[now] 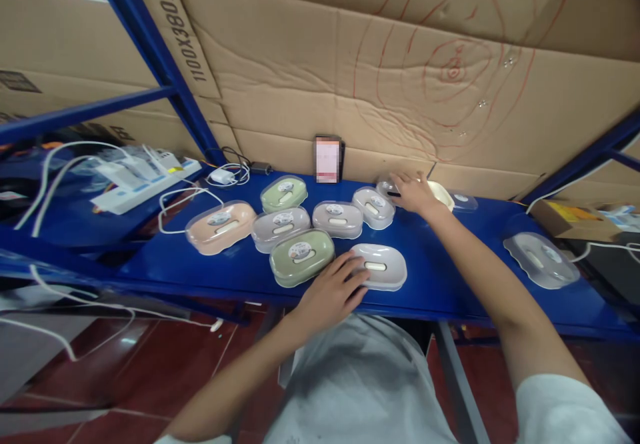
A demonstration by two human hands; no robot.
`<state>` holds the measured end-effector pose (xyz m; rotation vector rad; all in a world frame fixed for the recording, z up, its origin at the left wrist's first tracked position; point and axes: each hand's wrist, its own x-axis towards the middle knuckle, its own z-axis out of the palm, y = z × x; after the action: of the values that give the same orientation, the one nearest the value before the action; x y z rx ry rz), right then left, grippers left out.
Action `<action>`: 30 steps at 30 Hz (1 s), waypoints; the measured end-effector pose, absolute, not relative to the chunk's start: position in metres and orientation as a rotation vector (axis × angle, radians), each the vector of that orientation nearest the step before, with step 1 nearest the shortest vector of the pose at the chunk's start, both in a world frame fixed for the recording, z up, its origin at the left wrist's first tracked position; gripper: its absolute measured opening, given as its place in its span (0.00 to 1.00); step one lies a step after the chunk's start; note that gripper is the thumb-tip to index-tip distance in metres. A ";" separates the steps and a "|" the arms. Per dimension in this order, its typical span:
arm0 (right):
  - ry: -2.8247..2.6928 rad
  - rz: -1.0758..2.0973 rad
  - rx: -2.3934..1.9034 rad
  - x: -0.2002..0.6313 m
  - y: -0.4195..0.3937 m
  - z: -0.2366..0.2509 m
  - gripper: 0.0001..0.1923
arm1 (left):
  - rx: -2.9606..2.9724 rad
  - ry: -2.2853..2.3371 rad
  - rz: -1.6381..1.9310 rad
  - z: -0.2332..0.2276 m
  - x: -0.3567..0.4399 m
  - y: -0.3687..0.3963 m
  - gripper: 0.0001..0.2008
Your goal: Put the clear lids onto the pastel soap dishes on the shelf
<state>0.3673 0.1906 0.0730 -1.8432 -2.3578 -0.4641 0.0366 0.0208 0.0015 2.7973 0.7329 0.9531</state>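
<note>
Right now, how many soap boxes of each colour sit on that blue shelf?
Green soap boxes: 2
Peach soap box: 1
Grey soap boxes: 4
Cream soap box, partly behind the right hand: 1
Total: 8; loose clear lids left out.

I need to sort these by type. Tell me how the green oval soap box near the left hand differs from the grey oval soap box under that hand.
The green oval soap box wears a clear lid with a round label; the grey oval soap box shows no lid or label. The green one lies untouched; the left hand rests its fingers on the grey one. Both are oval plastic boxes on the blue shelf.
</note>
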 end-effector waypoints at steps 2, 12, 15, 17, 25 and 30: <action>-2.344 -0.472 -1.852 0.360 0.204 0.076 0.26 | 2.799 0.736 0.965 0.002 0.036 0.021 0.15; -1.985 -0.561 -1.751 0.367 0.181 0.099 0.21 | 2.847 0.717 0.945 0.003 0.037 0.021 0.14; -1.815 -0.573 -1.647 0.368 0.165 0.102 0.20 | 2.854 0.718 0.963 0.002 0.037 0.021 0.15; -1.776 -0.554 -1.574 0.365 0.145 0.101 0.21 | 2.845 0.713 0.971 0.002 0.037 0.021 0.14; -2.088 -0.518 -1.618 0.351 0.003 0.061 0.21 | 2.769 0.667 1.027 0.005 0.035 0.020 0.10; -2.235 -0.301 -1.701 0.362 -0.039 0.027 0.25 | 2.794 0.656 1.023 0.004 0.035 0.019 0.10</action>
<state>0.3615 -0.0387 0.0271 -1.7009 -2.2353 -0.3006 0.0351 0.0195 0.0036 2.7944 0.6559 1.0229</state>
